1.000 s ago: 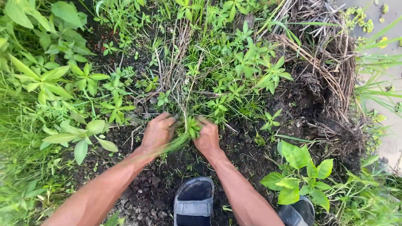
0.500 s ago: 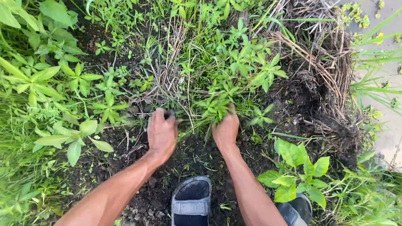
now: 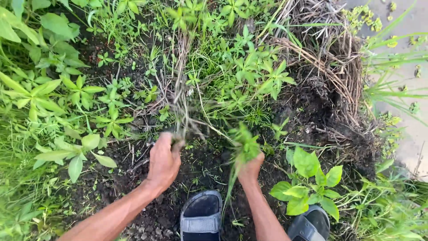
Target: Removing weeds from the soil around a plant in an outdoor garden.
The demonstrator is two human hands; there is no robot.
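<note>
- Two hands work over dark soil (image 3: 200, 167) in the head view, just beyond a grey sandal (image 3: 201, 217).
- Left hand (image 3: 163, 161), up and left of the sandal, has its fingers curled shut on a bunch of dry stems (image 3: 180, 105) that run up away from it.
- Right hand (image 3: 249, 168), up and right of the sandal, is fisted around a green weed tuft (image 3: 246, 143); the tuft looks lifted off the soil, though blur makes that uncertain.
- Right of the sandal grows a broad-leaved plant (image 3: 307, 178), partly covering a second sandal (image 3: 312, 225).
- Far above the sandal, at upper right, sits a dry grass heap (image 3: 332, 53).
</note>
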